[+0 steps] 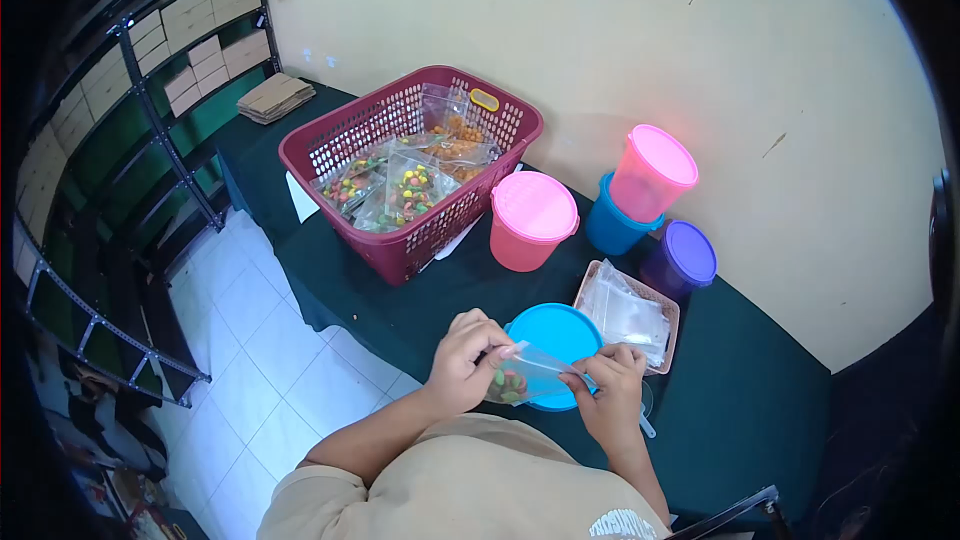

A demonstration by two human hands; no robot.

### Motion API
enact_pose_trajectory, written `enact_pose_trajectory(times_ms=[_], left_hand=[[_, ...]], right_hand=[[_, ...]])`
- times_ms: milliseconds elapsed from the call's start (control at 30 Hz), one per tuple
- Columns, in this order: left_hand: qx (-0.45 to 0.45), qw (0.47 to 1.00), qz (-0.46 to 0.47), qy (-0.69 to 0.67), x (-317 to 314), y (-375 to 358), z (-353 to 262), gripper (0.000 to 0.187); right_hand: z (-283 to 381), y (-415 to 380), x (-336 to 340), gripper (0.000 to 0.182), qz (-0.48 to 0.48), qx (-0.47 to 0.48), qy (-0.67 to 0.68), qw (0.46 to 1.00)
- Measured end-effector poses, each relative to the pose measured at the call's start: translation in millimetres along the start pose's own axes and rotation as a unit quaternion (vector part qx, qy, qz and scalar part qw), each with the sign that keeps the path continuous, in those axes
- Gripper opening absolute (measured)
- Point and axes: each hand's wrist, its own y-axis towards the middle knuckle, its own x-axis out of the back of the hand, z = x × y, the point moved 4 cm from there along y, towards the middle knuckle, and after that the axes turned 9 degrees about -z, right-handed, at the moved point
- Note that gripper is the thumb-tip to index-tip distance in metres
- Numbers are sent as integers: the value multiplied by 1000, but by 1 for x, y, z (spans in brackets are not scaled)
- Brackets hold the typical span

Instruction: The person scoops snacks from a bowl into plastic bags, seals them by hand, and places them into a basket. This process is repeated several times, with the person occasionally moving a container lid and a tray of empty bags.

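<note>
A small clear plastic bag (540, 368) with green and reddish pieces at its lower left is stretched between my two hands. My left hand (466, 364) pinches one top corner, fingers closed. My right hand (612, 388) is closed on the opposite end of the bag's edge. Directly beyond the bag lies the round blue lid (560, 328) of a tub, partly covered by the bag and my fingers. Beside my right hand, a pale basket (672, 332) holds a stack of flat clear bags (632, 318). A clear handle (648, 428) pokes out near my right wrist.
A maroon laundry basket (400, 258) with several filled bags stands at the back left of the green-covered table (740, 380). Pink (530, 240), stacked pink-and-blue (650, 180) and purple (680, 258) tubs line the wall side. Flat cardboard (275, 98) and a metal shelf (165, 130) are farther left.
</note>
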Motion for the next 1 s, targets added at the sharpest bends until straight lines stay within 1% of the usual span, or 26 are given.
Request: enact_pose_trajectory(times_ms=[100, 133, 167, 200, 233, 267, 300, 333, 367, 400, 433, 467, 500, 533, 567, 633, 667, 700, 733, 767, 833, 867, 900, 933, 967, 1000], left_hand=[[21, 999, 3, -24, 12, 2, 7, 7], [54, 997, 0, -64, 13, 2, 11, 7], [85, 991, -3, -102, 15, 2, 16, 8], [124, 979, -47, -157, 17, 3, 26, 10], [162, 959, -92, -212, 18, 3, 37, 11], [158, 963, -84, -204, 21, 12, 38, 12], [156, 963, -88, -204, 21, 13, 43, 12], [182, 945, -104, -252, 19, 12, 52, 13], [209, 924, -119, -299, 17, 12, 58, 14], [256, 877, -137, -383, 18, 16, 58, 13], [257, 877, -139, -382, 24, 19, 62, 13], [313, 851, -121, -405, 29, 20, 70, 11], [367, 821, -100, -426, 33, 21, 78, 9], [358, 843, -83, -393, 41, 22, 84, 16], [360, 842, -82, -393, 48, 23, 86, 16], [394, 839, -107, -360, 67, 30, 83, 29], [392, 853, -59, -341, 75, 27, 93, 38], [392, 852, -59, -340, 83, 25, 100, 38], [409, 839, -14, -358, 86, 24, 106, 36], [424, 823, 34, -375, 88, 24, 111, 34], [443, 814, 68, -370, 100, 35, 115, 35], [447, 812, 102, -361, 105, 43, 114, 36], [451, 809, 135, -353, 109, 49, 115, 38], [452, 805, 143, -356, 113, 56, 119, 45], [452, 804, 149, -356, 115, 64, 122, 45], [439, 822, 147, -331, 117, 74, 125, 49]], right_hand=[[4, 2, 0, 15, -14, -15, 17, 1000], [0, 1, -5, 15, -14, -16, 17, 1000], [-12, -2, -12, 17, -30, -91, 108, 990], [-24, -5, -22, 22, -47, -165, 197, 965], [-25, -6, -35, 22, -48, -168, 196, 965], [-25, -4, -54, 31, -58, -198, 345, 916], [-26, 0, -74, 41, -63, -221, 487, 843], [-24, -12, -95, 54, -1, -206, 490, 847], [-19, -13, -101, 54, 2, -206, 492, 846], [-13, -14, -113, 51, 99, -234, 426, 868], [-9, -18, -124, 47, 194, -257, 355, 878], [-21, -27, -138, 45, 178, -291, 418, 842], [-29, -25, -143, 45, 177, -293, 418, 842], [-39, -22, -142, 42, 114, -321, 470, 815], [-49, -18, -139, 39, 50, -346, 517, 781], [-63, 4, -121, 35, -192, -405, 646, 618], [-87, 0, -121, 33, -276, -445, 631, 572], [-99, 0, -124, 34, -357, -478, 610, 521], [-98, -3, -138, 35, -349, -522, 608, 487], [-95, -7, -144, 35, -352, -521, 608, 484], [-68, -4, -155, 34, -209, -552, 593, 548], [-67, 7, -152, 34, -274, -542, 616, 502], [-73, 20, -152, 35, -313, -501, 611, 527], [-75, 27, -154, 31, -282, -475, 598, 580], [-73, 35, -157, 29, -250, -447, 583, 631], [-52, 56, -157, 33, -212, -438, 558, 672]])
